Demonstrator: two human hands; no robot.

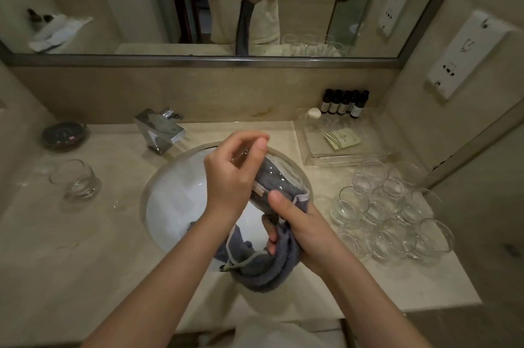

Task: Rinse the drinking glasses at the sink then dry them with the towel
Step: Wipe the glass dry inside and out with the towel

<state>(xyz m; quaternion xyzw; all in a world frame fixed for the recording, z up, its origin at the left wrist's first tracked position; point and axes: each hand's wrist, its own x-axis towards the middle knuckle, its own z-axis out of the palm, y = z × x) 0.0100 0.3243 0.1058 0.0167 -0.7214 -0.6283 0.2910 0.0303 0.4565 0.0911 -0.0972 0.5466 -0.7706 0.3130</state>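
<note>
While left hand (226,177) grips glass (263,177), right hand (300,223) clutches towel (263,271) over sink (175,194).

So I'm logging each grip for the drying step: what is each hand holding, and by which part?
Left hand grips the glass near its far end. Right hand pinches the grey towel against the glass's near end.

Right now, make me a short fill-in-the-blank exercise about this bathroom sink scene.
1. The grey towel is stuffed inside a clear drinking ____.
2. The cluster of clear glasses stands to the ____ of the white basin.
3. The chrome tap is ____ the basin.

Missing words: glass; right; behind
</note>
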